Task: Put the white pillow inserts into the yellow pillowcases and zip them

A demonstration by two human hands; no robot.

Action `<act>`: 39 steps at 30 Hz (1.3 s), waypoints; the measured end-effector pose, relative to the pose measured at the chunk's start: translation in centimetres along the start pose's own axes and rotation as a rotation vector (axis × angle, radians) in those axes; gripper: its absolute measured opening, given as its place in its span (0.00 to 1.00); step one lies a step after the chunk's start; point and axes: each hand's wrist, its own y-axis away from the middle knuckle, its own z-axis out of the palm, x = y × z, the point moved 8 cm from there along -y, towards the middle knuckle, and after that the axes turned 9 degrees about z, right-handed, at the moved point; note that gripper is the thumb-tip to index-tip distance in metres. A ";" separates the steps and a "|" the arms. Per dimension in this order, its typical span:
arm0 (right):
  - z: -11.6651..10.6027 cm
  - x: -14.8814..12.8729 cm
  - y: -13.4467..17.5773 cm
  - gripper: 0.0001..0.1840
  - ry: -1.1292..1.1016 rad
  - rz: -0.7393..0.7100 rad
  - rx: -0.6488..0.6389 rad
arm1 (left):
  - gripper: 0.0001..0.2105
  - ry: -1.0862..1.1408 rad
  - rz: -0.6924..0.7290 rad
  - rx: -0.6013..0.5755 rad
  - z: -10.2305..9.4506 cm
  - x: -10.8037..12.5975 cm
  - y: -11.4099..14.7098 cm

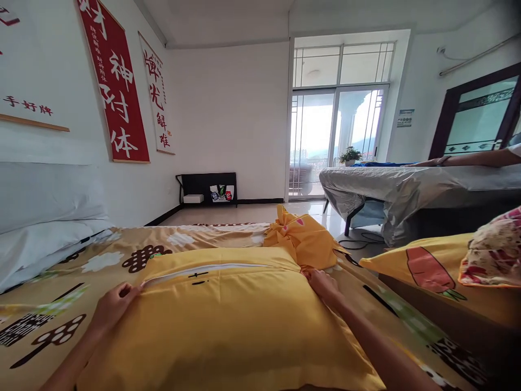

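Pillow (220,326) in a yellow cover lies flat on the patterned bed (89,277) right in front of you, with a long slit (234,266) near its far edge showing white. Your left hand (116,304) has its grip pinched on the cover by the slit's left end; your right hand (325,287) has its grip pinched at the right end. To handle this well, hold both pinches level, take only cloth, and tension the edge evenly so the slit lies straight. Tugging harder on one side would probably skew the cover and bunch the filling.

Count one pillow between your two hands, and one slit. Just beyond your right hand sits one bunched orange cloth (305,236). Farther right are one carrot-printed yellow cloth (431,269) and one flowered cloth (494,252). You also face three wall hangings (116,92), one cut off at the left, one potted plant (350,156), one covered tabletop (439,179), and one co-worker's arm (480,158) over it.
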 end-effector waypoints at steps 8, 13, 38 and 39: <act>-5.2 -9.4 0.6 0.11 -0.141 -0.222 0.012 | 0.15 0.113 0.502 0.029 -1.5 19.8 0.2; -2.9 -12.8 3.2 0.09 -0.228 -0.324 -0.015 | 0.12 -0.204 0.618 -0.401 8.9 30.6 1.8; -2.2 -8.4 3.9 0.09 -0.382 -0.475 -0.312 | 0.07 0.161 0.950 -0.400 18.4 34.7 7.1; -2.4 -8.4 4.0 0.09 -0.373 -0.468 -0.303 | 0.08 0.157 0.977 -0.390 18.3 34.8 7.3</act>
